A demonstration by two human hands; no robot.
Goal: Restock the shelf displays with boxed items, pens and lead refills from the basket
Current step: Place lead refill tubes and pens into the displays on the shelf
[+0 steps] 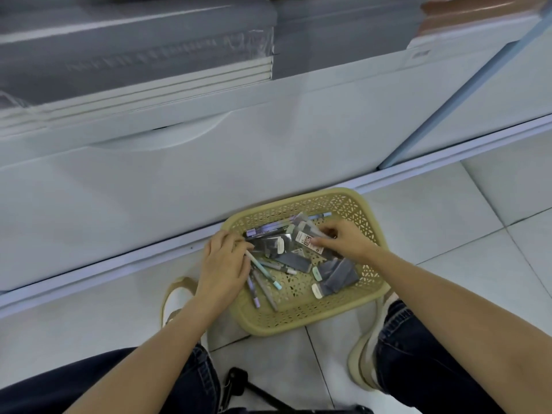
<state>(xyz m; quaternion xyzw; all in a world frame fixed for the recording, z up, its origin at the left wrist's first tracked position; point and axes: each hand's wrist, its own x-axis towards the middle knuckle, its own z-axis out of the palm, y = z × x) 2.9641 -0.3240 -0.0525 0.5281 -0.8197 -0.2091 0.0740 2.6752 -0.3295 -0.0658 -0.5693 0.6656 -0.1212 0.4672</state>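
**Basket (pixel 301 325) at the foot of the shelf unit (pixel 179 174)**

The tan basket sits on the tiled floor (pixel 448 219), its far edge against the unit's base. Inside, loose pens (pixel 263 267) lie toward its left edge and grey refill packets (pixel 340 274) toward its right. Your left hand (pixel 222 261) curls its fingers round pens at the left rim. Your right hand (pixel 343 239) pinches a white-labelled refill packet (pixel 309 242) between thumb and fingers.

Blurred shelf stacks (pixel 134 64); packet (pixel 309 242) print illegible.
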